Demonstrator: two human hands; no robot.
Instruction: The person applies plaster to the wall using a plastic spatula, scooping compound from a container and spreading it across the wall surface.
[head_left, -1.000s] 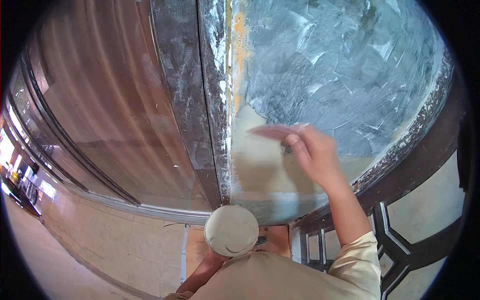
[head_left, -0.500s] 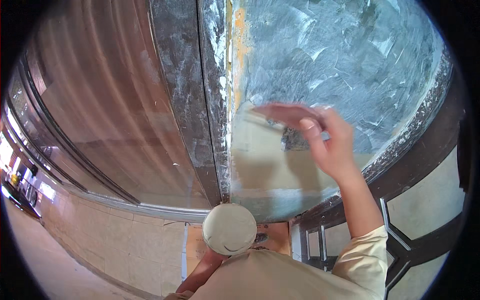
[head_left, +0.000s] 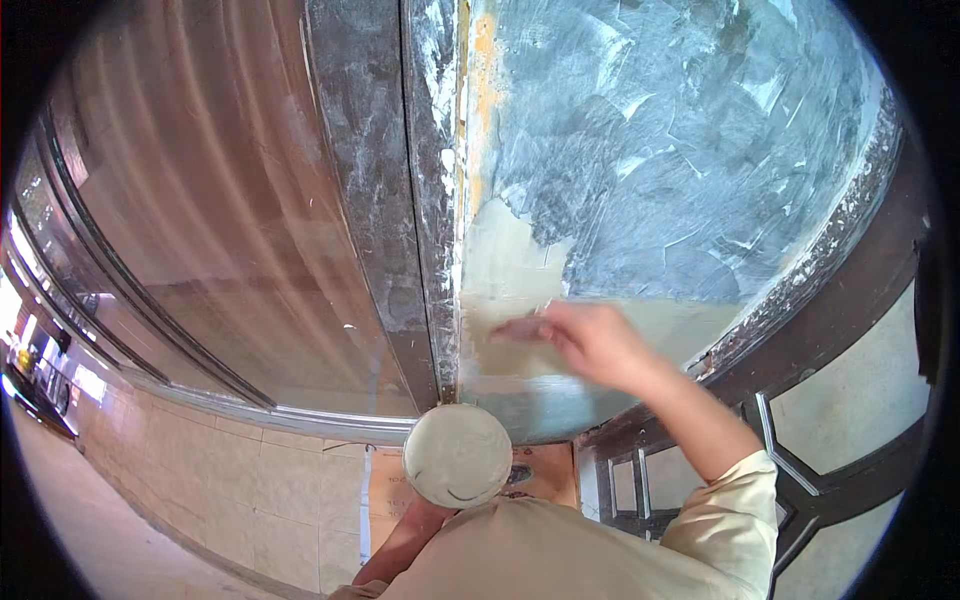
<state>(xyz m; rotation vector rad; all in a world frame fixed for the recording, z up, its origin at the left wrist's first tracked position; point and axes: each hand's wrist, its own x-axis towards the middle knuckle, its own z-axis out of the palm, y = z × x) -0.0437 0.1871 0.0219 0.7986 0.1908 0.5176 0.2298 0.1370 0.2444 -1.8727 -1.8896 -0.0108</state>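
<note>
My right hand (head_left: 600, 345) is closed on a flat, reddish-brown putty spreader (head_left: 518, 328), slightly blurred by motion. The spreader is over a patch of smooth beige putty (head_left: 510, 255) low on the blue-grey wall (head_left: 650, 150), close to the corner. Whether its edge touches the wall I cannot tell. Below, near my chest, my left hand (head_left: 425, 518) grips a round putty holder (head_left: 458, 455) from underneath, its top covered in cream-coloured putty. Most of that hand's fingers are hidden beneath it. The upper wall carries uneven, streaky marks, and the putty's top edge is ragged.
Left of the corner stands a dark wooden frame (head_left: 365, 160) spotted with white, beside a brown curtained glass panel (head_left: 220, 220). A dark door with pale panes (head_left: 850, 410) curves along the right. Orange-brown cardboard (head_left: 385, 490) lies on the tiled floor (head_left: 230, 455).
My right hand has swept down and to the left with the spreader, from the putty's upper part to its lower part. My left hand and the round holder stay nearly still.
</note>
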